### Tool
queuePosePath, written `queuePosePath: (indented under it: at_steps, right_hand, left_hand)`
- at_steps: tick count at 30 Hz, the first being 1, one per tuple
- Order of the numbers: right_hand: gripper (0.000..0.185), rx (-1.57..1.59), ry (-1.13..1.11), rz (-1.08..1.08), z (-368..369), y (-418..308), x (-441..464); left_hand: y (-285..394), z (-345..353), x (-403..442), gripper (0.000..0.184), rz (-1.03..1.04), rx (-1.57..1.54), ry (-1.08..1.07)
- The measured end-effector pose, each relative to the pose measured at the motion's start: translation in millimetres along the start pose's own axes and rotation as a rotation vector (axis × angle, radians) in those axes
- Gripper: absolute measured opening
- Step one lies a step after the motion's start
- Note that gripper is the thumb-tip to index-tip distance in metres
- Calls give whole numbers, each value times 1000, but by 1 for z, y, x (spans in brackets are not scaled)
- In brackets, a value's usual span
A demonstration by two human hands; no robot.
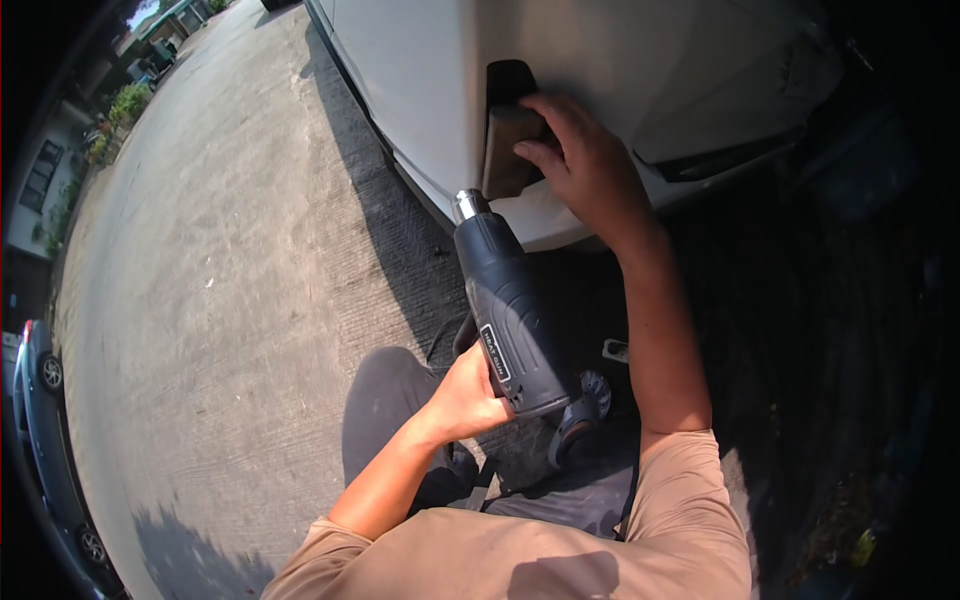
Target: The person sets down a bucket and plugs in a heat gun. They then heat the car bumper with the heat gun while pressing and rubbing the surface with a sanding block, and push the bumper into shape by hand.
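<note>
My left hand [468,397] is wrapped round the handle of a dark heat gun [515,310], whose metal nozzle points up at the lower edge of a brownish block-like piece [510,140]. This piece lies against the corner of a light-coloured vehicle body [420,80], with a black part [510,80] showing above it. My right hand [570,150] grips the piece from its right side, thumb on its face and fingers over its upper end. The nozzle is close to the piece; whether they touch cannot be made out.
Below the vehicle are my bent legs [385,410] and a round metallic tool-like object [590,400], partly hidden. Concrete pavement [230,260] stretches to the left, with a parked car [50,440] at the far left. Deep shade covers the right side.
</note>
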State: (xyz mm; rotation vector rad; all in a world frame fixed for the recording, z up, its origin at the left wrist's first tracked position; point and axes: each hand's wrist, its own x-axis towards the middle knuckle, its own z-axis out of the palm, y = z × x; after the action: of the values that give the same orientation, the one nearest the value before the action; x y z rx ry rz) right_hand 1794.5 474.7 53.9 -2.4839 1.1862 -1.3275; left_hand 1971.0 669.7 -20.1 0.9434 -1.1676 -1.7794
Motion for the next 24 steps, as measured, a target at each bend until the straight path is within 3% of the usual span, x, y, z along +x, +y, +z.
queuePosePath:
  at_steps: [10, 14, 24]
  right_hand:
    - [39, 52, 60, -106, 12, 15, -18]
    - [39, 37, 42, -78, 11, 17, -20]
    - [39, 75, -11, 44, 18, 9, 5]
  left_hand:
    - [-17, -7, -3, 63, 53, 106, -72]
    - [-19, 2, -4, 61, 10, -42, -41]
    - [3, -9, -11, 68, -5, 35, -54]
